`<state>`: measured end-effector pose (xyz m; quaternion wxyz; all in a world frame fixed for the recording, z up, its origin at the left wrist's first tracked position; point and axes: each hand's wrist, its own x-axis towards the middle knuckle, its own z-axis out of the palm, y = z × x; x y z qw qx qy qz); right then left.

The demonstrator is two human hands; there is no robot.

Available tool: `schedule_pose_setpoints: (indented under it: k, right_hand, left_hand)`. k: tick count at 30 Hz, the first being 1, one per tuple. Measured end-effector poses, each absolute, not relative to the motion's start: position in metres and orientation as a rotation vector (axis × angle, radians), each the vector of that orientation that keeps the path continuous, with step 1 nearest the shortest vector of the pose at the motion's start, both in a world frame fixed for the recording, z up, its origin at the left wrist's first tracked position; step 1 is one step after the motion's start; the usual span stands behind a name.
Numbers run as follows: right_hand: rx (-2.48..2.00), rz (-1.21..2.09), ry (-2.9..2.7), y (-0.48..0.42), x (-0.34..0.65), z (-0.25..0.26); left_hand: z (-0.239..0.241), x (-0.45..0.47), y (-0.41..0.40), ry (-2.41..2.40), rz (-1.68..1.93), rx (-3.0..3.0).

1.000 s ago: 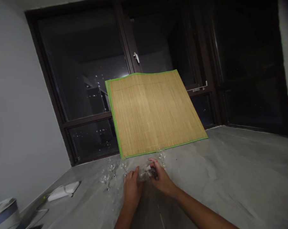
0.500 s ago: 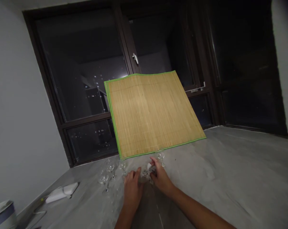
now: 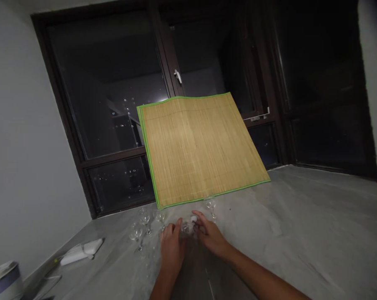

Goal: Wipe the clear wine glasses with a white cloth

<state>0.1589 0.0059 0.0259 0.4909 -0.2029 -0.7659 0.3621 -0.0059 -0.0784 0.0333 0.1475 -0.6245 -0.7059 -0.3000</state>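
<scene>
Both of my hands are out in front on the grey marbled counter. My left hand and my right hand close around a small clear glass with something white in it, held between the fingertips. Several small stemmed glasses stand just left of my hands. Another stemmed glass stands right behind my right hand. The light is dim and the held glass is partly hidden by my fingers.
A bamboo mat with a green border leans against the dark window at the back. A white flat object lies at the left. A round grey container shows at the bottom left corner.
My hands have drawn slightly closer together around the small glass and the right fingers have shifted on it. The view barely moved.
</scene>
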Motion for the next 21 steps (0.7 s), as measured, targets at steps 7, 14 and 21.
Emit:
schedule_pose_setpoints:
  k: [7,14,21]
  right_hand:
    - [-0.361,1.061,-1.946,-0.003,0.157,0.024]
    - [-0.330,1.084,-1.917,-0.006,0.160,0.036]
    - [-0.344,1.058,-1.931,0.000,0.168,0.045]
  left_hand:
    - [0.031,0.002,-0.076,-2.046,-0.944,-1.948]
    - [0.024,-0.003,-0.071,-1.952,-1.283,-2.063]
    - [0.020,-0.011,-0.067,-1.872,-1.324,-2.135]
